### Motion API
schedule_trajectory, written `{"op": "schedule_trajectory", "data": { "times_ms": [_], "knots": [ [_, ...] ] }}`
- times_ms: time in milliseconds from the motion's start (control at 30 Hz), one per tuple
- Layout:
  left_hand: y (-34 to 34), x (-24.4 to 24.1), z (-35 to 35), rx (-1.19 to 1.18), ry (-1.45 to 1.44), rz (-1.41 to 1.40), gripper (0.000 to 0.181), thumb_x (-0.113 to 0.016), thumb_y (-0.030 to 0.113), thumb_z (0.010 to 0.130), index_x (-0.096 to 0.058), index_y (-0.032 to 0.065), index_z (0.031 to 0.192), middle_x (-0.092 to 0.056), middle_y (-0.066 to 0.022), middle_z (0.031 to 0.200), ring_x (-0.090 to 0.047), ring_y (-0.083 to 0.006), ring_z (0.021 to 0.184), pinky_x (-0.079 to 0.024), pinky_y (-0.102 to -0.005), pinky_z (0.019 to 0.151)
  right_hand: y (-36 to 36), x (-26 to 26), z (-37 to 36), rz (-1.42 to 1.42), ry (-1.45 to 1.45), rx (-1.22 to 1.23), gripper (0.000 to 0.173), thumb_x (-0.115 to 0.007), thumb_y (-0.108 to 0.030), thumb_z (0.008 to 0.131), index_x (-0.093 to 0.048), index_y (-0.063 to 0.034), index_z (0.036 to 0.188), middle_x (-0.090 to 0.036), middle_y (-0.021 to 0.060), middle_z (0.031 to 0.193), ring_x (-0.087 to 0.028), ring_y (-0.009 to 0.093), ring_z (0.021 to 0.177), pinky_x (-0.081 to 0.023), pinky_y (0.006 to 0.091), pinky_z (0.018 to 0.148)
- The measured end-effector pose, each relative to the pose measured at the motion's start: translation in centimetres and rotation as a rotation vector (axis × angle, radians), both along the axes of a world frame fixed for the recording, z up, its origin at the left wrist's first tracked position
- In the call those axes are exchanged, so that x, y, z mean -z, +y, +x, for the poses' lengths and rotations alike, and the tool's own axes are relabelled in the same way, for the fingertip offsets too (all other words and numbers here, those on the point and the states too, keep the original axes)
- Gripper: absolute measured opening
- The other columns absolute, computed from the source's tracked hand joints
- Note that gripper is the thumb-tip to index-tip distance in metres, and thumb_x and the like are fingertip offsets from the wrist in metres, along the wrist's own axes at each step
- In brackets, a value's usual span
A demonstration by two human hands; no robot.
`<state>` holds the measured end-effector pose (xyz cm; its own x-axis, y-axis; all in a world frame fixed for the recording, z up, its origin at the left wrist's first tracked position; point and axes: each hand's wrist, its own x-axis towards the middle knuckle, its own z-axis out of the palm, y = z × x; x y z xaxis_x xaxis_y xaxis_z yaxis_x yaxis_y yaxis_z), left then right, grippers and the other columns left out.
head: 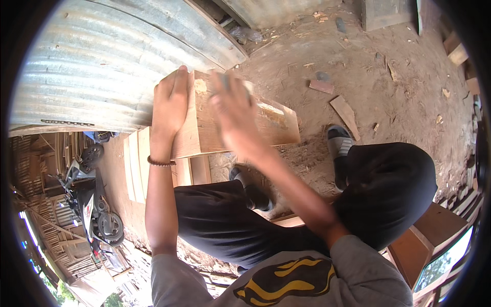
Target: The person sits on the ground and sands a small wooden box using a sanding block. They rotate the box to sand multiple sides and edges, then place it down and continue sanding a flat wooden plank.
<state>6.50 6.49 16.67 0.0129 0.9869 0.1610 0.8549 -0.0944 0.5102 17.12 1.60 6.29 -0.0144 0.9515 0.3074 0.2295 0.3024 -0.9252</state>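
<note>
A long box-like wooden piece point(249, 122) lies in front of me, above my knees, with pale patches on its upper face. My left hand point(171, 101) rests on its left end, fingers over the far edge, a beaded bracelet at the wrist. Over the broad face is my right hand point(234, 111), blurred by motion. Something greyish shows among its fingers, too blurred to name; whether it is gripped is unclear. Under and left of the piece stand more pale wooden parts point(138, 165).
Corrugated metal sheeting point(92, 65) rises at the left. Wood offcuts point(346, 115) lie on the dirt floor near my sandalled foot point(339, 144). A motorcycle point(92, 203) stands at the lower left, and a brown wooden cabinet-like piece point(412, 253) at the lower right.
</note>
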Motion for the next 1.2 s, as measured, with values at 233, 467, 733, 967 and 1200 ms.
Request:
{"op": "schedule_trajectory", "data": {
  "times_ms": [233,467,733,967,1200],
  "knots": [
    [0.3,0.4,-2.7,0.010,-0.096,0.021,0.035,-0.043,0.021,0.098,-0.052,-0.0089,0.082,-0.058,-0.0150,0.072,-0.041,-0.0204,0.067,-0.040,-0.0330,0.070,1.1,3.2,1.1,-0.255,-0.020,-0.042,0.052,-0.018,-0.033,0.102,-0.022,-0.0079,0.147,-0.018,0.0261,0.150,-0.013,0.041,0.141,-0.009,0.0590,0.111],
    [-0.3,1.5,-6.9,-0.034,-0.321,-0.067,0.037,-0.041,0.022,0.099,-0.055,-0.0061,0.081,-0.058,-0.0098,0.073,-0.047,-0.0147,0.068,-0.040,-0.0308,0.068,-3.1,0.8,-4.6,0.168,-0.033,0.044,0.046,-0.039,-0.023,0.095,-0.038,0.0026,0.132,-0.031,0.0242,0.143,-0.025,0.039,0.135,-0.015,0.0563,0.110],
    [0.5,1.2,-9.1,0.060,-0.281,-0.128,0.036,-0.039,0.020,0.100,-0.057,-0.0042,0.081,-0.058,-0.0086,0.073,-0.051,-0.0151,0.069,-0.043,-0.0302,0.068,-0.1,27.7,1.5,-0.397,-0.113,0.337,0.049,-0.032,-0.028,0.098,-0.032,-0.0011,0.139,-0.039,0.0230,0.138,-0.035,0.040,0.128,-0.026,0.0506,0.107],
    [0.9,2.8,-16.8,0.055,-0.290,-0.230,0.026,-0.045,0.007,0.096,-0.056,-0.0110,0.111,-0.064,-0.0173,0.092,-0.061,-0.0237,0.081,-0.048,-0.0327,0.077,0.6,21.6,0.0,-0.381,-0.113,0.083,0.055,-0.029,-0.035,0.102,-0.024,-0.0041,0.147,-0.020,0.0218,0.153,-0.013,0.036,0.143,-0.012,0.0428,0.116],
    [1.3,3.8,-18.3,0.428,0.510,0.363,0.018,-0.046,0.006,0.094,-0.056,-0.0085,0.099,-0.063,-0.0155,0.081,-0.058,-0.0215,0.071,-0.048,-0.0329,0.069,-0.6,25.2,1.2,-0.428,-0.185,0.133,0.052,-0.028,-0.033,0.100,-0.028,-0.0083,0.146,-0.027,0.0177,0.148,-0.019,0.036,0.139,-0.017,0.0548,0.109]
  ]
}}
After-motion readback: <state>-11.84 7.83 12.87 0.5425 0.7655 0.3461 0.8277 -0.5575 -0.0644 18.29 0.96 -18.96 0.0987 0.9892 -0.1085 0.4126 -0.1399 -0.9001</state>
